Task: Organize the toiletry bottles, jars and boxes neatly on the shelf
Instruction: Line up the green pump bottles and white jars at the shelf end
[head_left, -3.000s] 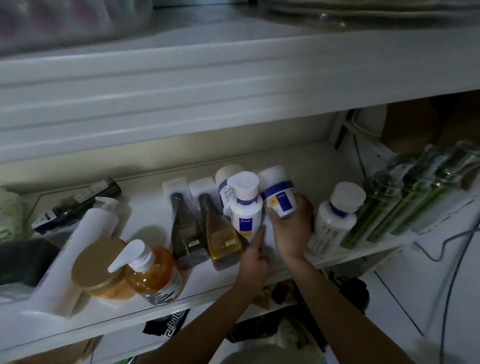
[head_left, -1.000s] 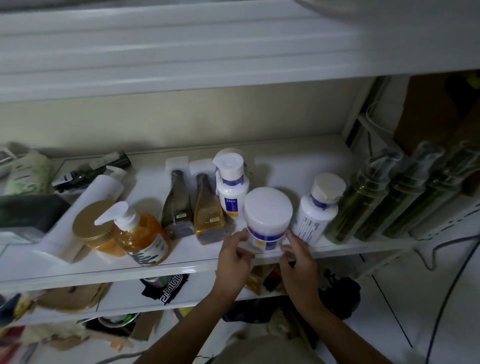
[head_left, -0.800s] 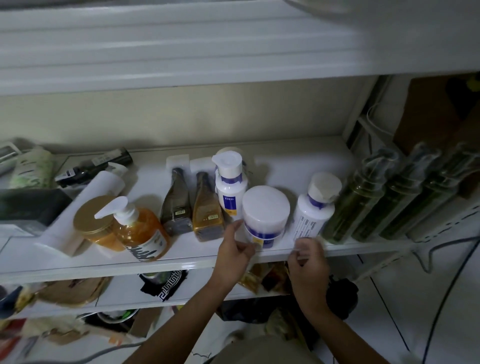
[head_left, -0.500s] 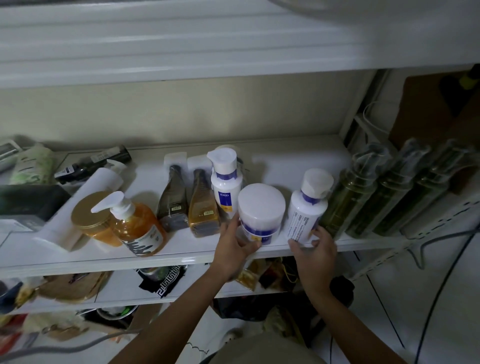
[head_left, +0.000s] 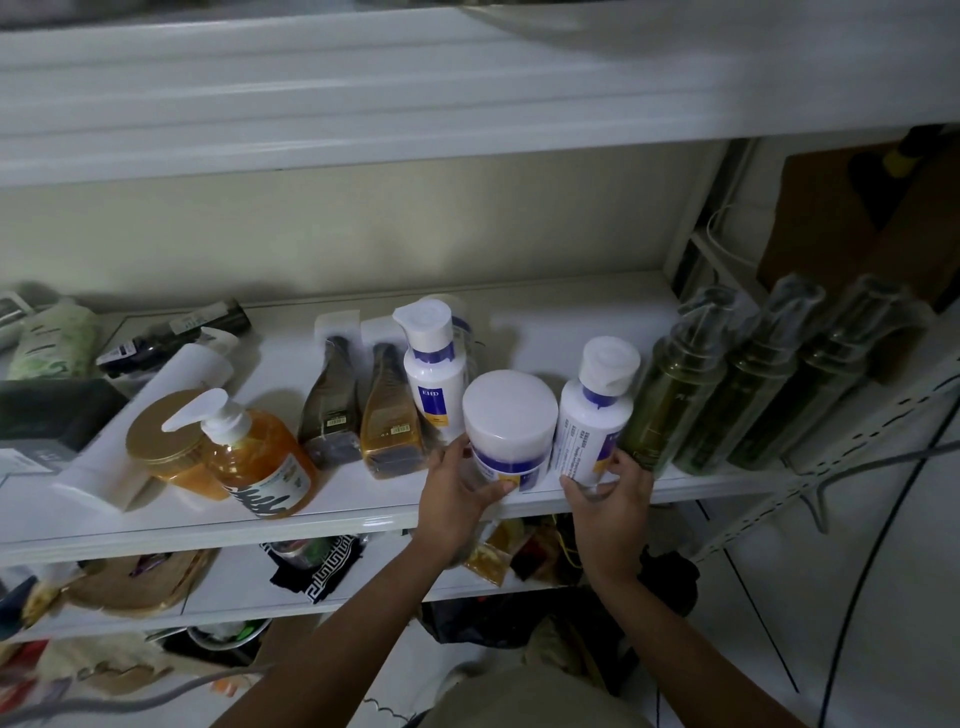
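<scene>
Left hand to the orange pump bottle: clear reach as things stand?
Likely yes, once it lets go: the left hand grips the white jar. The orange pump bottle sits near the front edge to its left, bare shelf between; the brown bottles lie further back.

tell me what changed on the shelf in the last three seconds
The round white jar with a blue band moved forward, near the front edge of the white shelf, passing from the right-hand grip to the left-hand grip. The right now holds the white flip-cap bottle beside it. The amber pump bottle and green bottles stayed put.
</scene>
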